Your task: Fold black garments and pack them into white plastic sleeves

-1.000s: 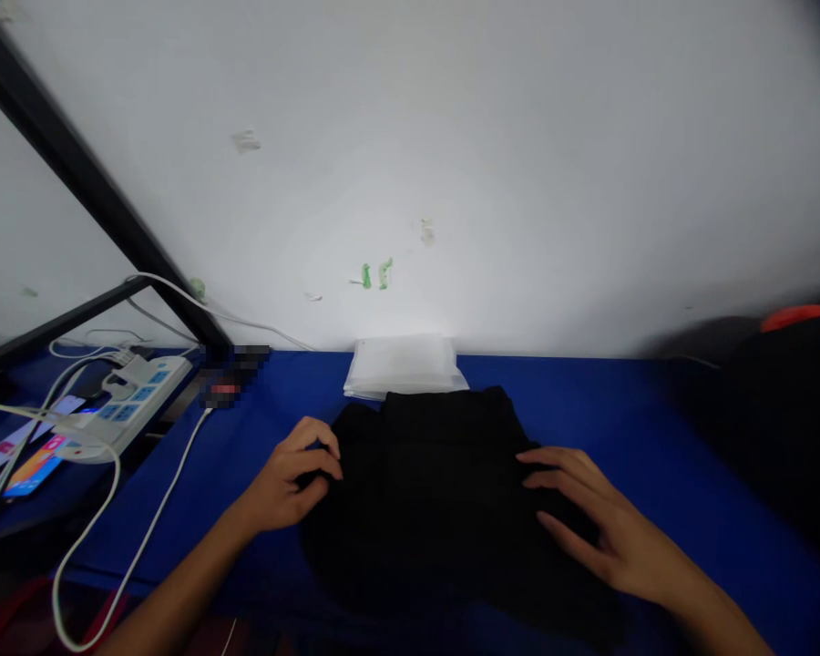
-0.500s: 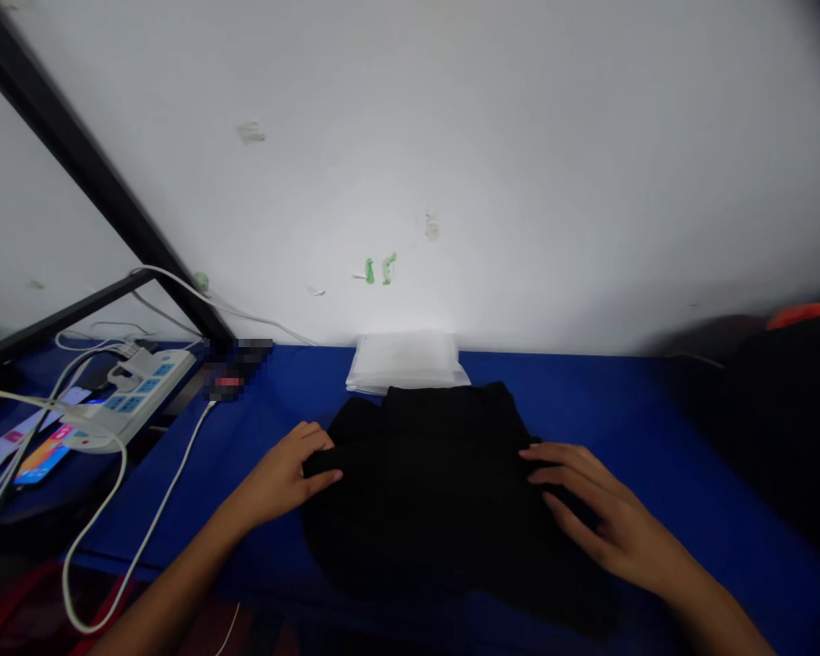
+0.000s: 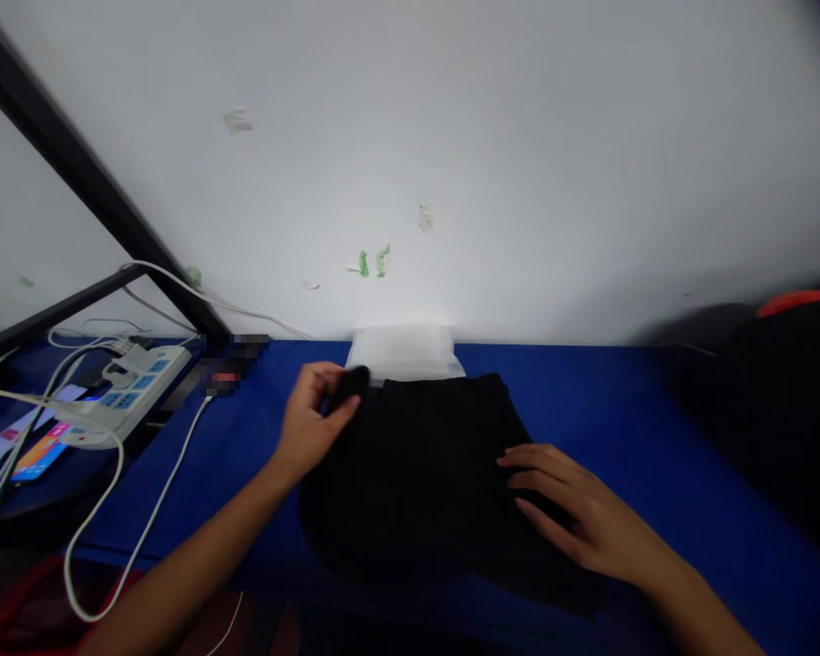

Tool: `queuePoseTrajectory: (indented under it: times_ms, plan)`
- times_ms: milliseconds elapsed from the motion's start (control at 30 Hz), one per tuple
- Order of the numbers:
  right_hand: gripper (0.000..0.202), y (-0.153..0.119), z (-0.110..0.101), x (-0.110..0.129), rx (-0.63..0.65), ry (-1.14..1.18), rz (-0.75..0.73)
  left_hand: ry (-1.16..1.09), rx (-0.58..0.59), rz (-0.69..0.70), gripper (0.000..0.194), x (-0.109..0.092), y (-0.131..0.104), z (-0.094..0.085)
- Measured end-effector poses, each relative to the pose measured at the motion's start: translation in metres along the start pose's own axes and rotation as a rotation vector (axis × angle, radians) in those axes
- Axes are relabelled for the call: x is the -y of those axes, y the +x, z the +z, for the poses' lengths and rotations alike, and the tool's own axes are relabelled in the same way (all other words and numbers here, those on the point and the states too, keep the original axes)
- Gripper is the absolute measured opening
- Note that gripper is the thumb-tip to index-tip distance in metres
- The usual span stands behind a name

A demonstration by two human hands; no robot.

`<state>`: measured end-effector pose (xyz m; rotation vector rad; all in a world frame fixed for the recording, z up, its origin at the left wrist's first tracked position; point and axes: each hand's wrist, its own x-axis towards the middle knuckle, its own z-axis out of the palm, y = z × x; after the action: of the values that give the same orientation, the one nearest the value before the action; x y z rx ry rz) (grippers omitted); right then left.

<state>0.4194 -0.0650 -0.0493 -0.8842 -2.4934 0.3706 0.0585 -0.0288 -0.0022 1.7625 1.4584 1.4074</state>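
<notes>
A black cloth garment (image 3: 424,474) lies spread over the blue tabletop in front of me; its exact kind is too dark to make out. My left hand (image 3: 318,415) pinches the garment's upper left part between thumb and fingers and holds that bit raised. On the right side, my right hand (image 3: 567,501) rests on the cloth with its fingers stretched out and slightly apart. Just beyond the garment's far edge is a stack of white, translucent plastic bags or sheets (image 3: 403,351), partly covered by the cloth.
A white power strip (image 3: 133,392) with cables and phones (image 3: 45,451) sits at the left, beside a black metal frame (image 3: 88,173). A white cable (image 3: 170,492) loops over the blue table (image 3: 560,383). A dark heap (image 3: 785,410) stands at the right, against the white wall.
My left hand has moved up and away from me, lifting the garment's left part with it. My right hand has shifted slightly left on the cloth.
</notes>
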Motion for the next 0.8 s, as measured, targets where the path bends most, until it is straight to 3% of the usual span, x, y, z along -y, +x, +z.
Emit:
queuePoseTrajectory:
  times_ms: [133,200,267,400,467,700,800]
  plan:
    - [0.017,0.0,-0.001,0.001,0.007,0.005,0.029,0.316,0.692,0.338,0.025,-0.015,-0.009,0.022]
    - [0.019,-0.001,-0.002,0.002,0.019,0.005,0.039,0.367,0.794,0.357,0.024,-0.016,-0.013,0.021]
    - [0.019,-0.001,-0.002,0.002,0.03,0.01,0.048,0.316,0.715,0.294,0.025,-0.014,-0.016,0.015]
    - [0.016,-0.001,-0.002,0.002,0.024,0.035,0.077,0.26,0.276,0.069,0.021,0.001,-0.026,0.001]
    - [0.017,-0.002,-0.003,0.002,0.022,0.042,0.085,0.383,0.163,-0.008,0.023,0.01,-0.032,-0.004]
    - [0.019,-0.002,-0.004,0.003,0.024,0.036,0.079,0.71,0.373,-0.001,0.041,0.021,-0.046,0.0]
    - [0.021,-0.003,-0.006,0.003,-0.004,0.044,0.099,0.732,0.343,0.02,0.03,0.018,-0.038,0.002]
